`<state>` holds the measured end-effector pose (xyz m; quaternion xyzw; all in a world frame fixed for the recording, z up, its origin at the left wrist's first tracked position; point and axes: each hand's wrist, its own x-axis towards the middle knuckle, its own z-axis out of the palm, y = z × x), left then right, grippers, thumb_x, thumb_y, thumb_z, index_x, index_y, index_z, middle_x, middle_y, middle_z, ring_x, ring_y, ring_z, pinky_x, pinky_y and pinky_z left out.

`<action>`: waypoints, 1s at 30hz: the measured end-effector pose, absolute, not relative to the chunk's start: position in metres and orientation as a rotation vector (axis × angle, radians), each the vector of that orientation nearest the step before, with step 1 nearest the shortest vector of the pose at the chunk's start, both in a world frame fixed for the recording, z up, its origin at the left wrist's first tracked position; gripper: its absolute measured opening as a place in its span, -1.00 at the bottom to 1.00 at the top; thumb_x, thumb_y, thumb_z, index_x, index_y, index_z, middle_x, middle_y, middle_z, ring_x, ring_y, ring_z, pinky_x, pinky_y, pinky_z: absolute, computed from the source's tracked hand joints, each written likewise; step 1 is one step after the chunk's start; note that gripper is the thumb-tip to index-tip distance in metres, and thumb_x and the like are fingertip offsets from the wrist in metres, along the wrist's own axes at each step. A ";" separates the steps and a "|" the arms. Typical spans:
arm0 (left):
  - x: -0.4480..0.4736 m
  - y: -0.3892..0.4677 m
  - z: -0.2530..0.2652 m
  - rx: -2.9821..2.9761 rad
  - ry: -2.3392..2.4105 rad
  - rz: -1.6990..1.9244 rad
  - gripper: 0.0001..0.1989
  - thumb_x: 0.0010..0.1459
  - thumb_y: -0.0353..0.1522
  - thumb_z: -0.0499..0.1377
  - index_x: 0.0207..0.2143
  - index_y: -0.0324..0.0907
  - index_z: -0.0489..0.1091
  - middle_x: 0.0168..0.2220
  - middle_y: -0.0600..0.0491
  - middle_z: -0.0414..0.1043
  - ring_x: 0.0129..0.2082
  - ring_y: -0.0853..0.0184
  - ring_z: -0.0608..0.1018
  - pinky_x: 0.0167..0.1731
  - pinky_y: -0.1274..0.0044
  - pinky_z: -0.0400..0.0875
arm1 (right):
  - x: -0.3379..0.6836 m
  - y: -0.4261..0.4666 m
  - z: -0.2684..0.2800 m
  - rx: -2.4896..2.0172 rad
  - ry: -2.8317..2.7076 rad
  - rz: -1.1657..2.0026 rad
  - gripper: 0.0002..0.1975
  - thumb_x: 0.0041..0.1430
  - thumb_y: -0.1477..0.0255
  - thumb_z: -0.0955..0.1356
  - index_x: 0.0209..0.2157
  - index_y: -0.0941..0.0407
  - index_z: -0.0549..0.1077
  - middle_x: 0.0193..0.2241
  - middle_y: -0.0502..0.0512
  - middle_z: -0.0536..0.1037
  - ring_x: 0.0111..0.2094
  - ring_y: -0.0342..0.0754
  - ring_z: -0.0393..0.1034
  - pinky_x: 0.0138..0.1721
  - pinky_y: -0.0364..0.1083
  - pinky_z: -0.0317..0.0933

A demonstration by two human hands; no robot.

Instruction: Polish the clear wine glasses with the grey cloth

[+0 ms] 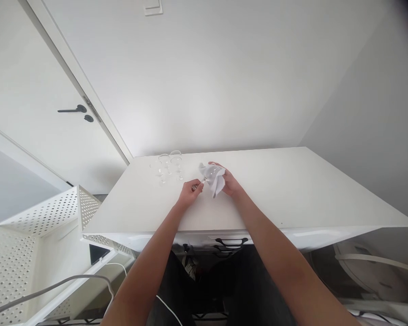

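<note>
A stemmed clear glass lies tilted between my hands above the white cabinet top. My left hand is closed around its stem and foot end. Around the bowl a pale cloth is wrapped, its corners hanging loose. My right hand grips the cloth and the bowl from the right; some of its fingers are hidden behind them. To the left, several clear stemmed glasses stand grouped near the back edge of the cabinet top, apart from my hands.
The white cabinet top meets a plain wall behind. Dark drawer handles show on its front. At the left are a white perforated rack, a grey cable and a door with a dark handle.
</note>
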<state>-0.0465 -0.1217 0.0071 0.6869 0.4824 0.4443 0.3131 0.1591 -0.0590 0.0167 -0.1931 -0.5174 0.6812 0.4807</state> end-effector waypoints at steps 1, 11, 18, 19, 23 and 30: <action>-0.046 -0.121 0.008 1.834 1.254 1.140 -0.58 0.31 -0.08 0.11 -0.48 -0.18 0.37 -0.49 0.06 0.39 -0.52 0.41 0.30 -0.47 0.52 0.18 | 0.160 -0.061 0.018 -0.421 -1.287 1.675 -0.27 -0.07 0.16 0.54 0.16 -0.01 0.40 -0.04 0.17 0.55 -0.12 0.16 0.50 -0.13 0.11 0.38; -0.045 -0.122 0.006 1.867 1.331 1.176 -0.60 0.29 -0.06 0.12 -0.46 -0.15 0.30 -0.53 0.10 0.32 -0.56 0.42 0.23 -0.49 0.51 0.13 | 0.158 -0.060 0.017 -0.467 -1.277 1.589 -0.29 0.02 0.19 0.51 0.21 -0.10 0.31 -0.23 0.03 0.52 -0.27 0.05 0.48 -0.23 0.04 0.40; -0.045 -0.121 0.005 1.904 1.384 1.187 -0.63 0.29 -0.10 0.13 -0.47 -0.15 0.28 -0.54 0.13 0.25 -0.55 0.43 0.23 -0.49 0.52 0.13 | 0.156 -0.053 0.008 -0.615 -1.219 1.267 -0.44 -0.11 0.30 0.58 0.00 -0.07 0.52 -0.14 0.03 0.55 -0.16 0.05 0.46 -0.14 0.02 0.36; -0.045 -0.121 0.005 1.923 1.398 1.192 -0.64 0.29 -0.11 0.13 -0.47 -0.15 0.28 -0.54 0.12 0.26 -0.55 0.43 0.24 -0.49 0.52 0.14 | 0.156 -0.052 0.006 -0.608 -1.202 1.236 -0.49 -0.14 0.33 0.59 -0.07 -0.05 0.55 -0.14 0.03 0.56 -0.15 0.06 0.47 -0.12 0.03 0.36; -0.045 -0.121 0.003 1.992 1.448 1.203 -0.69 0.28 -0.16 0.13 -0.46 -0.14 0.29 -0.51 0.11 0.33 -0.53 0.41 0.29 -0.46 0.52 0.16 | 0.157 -0.051 0.006 -0.590 -1.250 1.191 -0.63 -0.10 0.31 0.59 -0.20 0.00 0.58 -0.18 0.07 0.58 -0.16 0.06 0.47 -0.11 0.06 0.36; -0.045 -0.122 0.001 2.114 1.487 1.178 -0.75 0.24 -0.25 0.13 -0.48 -0.13 0.27 -0.53 0.12 0.31 -0.53 0.40 0.28 -0.45 0.52 0.14 | 0.156 -0.055 0.013 -0.708 -1.383 1.369 -0.61 -0.03 0.19 0.55 -0.15 0.01 0.59 -0.17 0.07 0.56 -0.24 0.01 0.44 -0.28 -0.05 0.33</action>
